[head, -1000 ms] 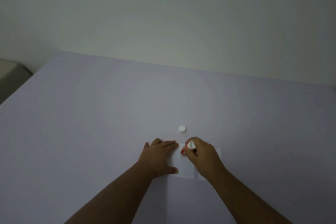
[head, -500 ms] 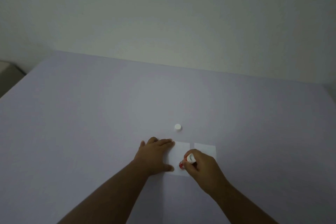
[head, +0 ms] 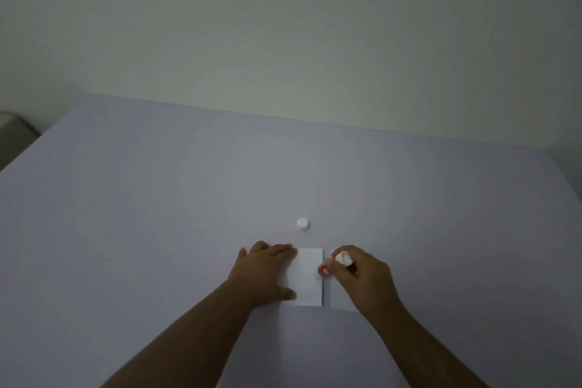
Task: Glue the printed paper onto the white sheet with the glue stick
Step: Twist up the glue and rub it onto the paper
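Observation:
Two small white papers lie side by side near the table's front. My left hand point(head: 263, 272) presses flat on the left edge of the left paper point(head: 308, 277), fingers spread. My right hand point(head: 362, 277) grips a red and white glue stick point(head: 333, 264), its tip down on the right edge of that left paper. The right paper point(head: 338, 301) is mostly hidden under my right hand. No print is visible on either paper. The glue stick's white cap point(head: 303, 224) stands on the table just beyond the papers.
The lilac table point(head: 157, 214) stretches wide to the left and back, up to a pale wall point(head: 283, 41). A grey object point(head: 12, 129) shows past the table's left edge.
My right hand has moved the glue stick from the near part of the left paper up and right to its right edge. My left hand stays pressed on the paper.

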A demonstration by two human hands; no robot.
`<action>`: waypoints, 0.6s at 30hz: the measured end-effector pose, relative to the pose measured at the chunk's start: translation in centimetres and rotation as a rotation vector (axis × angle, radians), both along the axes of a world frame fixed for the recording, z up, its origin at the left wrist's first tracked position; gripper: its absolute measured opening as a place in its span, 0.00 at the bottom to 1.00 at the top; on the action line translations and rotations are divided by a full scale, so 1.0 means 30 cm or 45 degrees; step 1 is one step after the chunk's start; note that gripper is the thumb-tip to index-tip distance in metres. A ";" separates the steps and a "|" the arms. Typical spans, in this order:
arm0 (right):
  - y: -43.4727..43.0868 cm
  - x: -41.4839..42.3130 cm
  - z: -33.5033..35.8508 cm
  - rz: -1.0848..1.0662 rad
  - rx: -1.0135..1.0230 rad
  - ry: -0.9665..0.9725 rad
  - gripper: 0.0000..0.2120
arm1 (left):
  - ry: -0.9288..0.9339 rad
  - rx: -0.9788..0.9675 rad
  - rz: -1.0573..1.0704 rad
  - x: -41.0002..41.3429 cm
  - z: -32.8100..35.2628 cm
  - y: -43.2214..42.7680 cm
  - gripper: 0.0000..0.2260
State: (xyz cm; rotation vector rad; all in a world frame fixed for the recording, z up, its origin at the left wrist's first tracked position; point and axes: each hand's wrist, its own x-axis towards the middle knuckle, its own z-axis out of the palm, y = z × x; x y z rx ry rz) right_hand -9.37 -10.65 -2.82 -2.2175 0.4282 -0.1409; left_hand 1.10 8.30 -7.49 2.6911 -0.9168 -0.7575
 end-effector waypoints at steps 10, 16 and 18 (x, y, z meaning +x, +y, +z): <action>-0.139 0.078 0.020 -0.784 1.672 -0.032 0.04 | 0.034 -0.004 0.011 0.001 0.005 0.002 0.39; -0.123 0.191 -0.048 -0.453 1.258 0.005 0.06 | 0.038 -0.012 0.027 0.001 -0.006 0.007 0.40; -0.110 0.224 -0.069 -0.395 0.888 0.049 0.03 | 0.033 -0.011 0.027 0.001 -0.008 0.008 0.40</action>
